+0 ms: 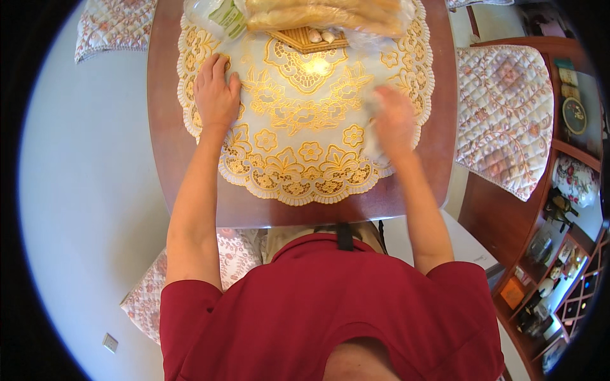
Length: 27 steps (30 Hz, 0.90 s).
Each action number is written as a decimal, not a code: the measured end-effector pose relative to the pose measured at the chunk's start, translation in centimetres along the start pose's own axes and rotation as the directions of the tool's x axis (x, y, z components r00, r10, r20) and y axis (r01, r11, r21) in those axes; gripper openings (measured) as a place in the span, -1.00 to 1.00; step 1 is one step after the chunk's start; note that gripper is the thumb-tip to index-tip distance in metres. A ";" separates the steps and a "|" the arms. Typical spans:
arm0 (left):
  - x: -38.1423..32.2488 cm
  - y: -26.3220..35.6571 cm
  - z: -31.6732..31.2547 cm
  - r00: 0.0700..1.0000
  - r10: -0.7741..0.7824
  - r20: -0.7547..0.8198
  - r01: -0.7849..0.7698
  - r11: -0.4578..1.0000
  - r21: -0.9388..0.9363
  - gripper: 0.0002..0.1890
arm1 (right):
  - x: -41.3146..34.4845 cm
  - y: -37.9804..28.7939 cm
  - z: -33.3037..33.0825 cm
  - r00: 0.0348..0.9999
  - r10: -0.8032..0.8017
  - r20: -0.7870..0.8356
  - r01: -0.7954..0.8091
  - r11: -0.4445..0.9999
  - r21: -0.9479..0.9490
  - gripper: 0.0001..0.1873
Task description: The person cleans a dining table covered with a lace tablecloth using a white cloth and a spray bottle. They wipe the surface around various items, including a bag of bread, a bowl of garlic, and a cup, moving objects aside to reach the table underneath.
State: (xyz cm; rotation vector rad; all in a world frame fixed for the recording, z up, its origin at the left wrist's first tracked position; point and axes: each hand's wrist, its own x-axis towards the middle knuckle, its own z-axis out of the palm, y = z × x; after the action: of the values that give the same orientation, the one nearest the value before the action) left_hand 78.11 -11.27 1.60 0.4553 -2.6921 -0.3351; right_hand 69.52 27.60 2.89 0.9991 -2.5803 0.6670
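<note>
My left hand (217,90) lies flat near the left edge of a gold-patterned white tablecloth (310,152), fingers a little apart, holding nothing. On the cloth's right side my right hand (394,116) is blurred by motion. It is closed on a pale, whitish cloth (374,138), whose folds show beside and below the fingers. Above both hands lie long bread loaves (324,18) in clear plastic, with a woven tray (305,42) partly under them. Garlic cloves (321,36) rest on that tray. To the upper left is a clear plastic bag (221,16) with a green label.
The wooden table (305,212) has a curved edge close to my body. Chairs with quilted floral covers stand at the right (505,114), the upper left (116,26) and the lower left (147,295). Further right is a wooden display cabinet (548,190) with ornaments.
</note>
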 end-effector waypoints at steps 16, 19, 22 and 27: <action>0.5 0.2 -0.2 1.000 -0.004 0.000 0.004 1.000 -0.023 -0.52 | 3.6 -9.1 2.3 0.997 0.026 0.069 -0.037 0.985 0.169 -0.64; 0.3 0.4 -0.1 1.000 -0.015 0.001 0.015 0.999 -0.045 -0.52 | 5.9 -11.2 6.0 0.999 -0.045 -0.001 0.045 0.993 0.109 -0.61; 0.6 0.5 -0.1 1.000 -0.023 0.014 0.024 0.995 -0.092 -0.53 | 11.2 -13.4 9.3 0.996 -0.088 -0.007 0.088 0.988 0.128 -0.59; 0.3 0.1 -0.4 0.999 -0.033 0.015 0.035 0.993 -0.113 -0.52 | 12.2 -13.6 9.6 0.995 -0.097 0.028 0.092 0.987 0.135 -0.59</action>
State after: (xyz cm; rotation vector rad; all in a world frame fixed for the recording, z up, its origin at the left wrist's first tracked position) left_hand 77.99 -11.37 2.05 0.4675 -2.6634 -0.4987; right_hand 69.23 6.99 4.24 1.1761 -2.5270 0.8126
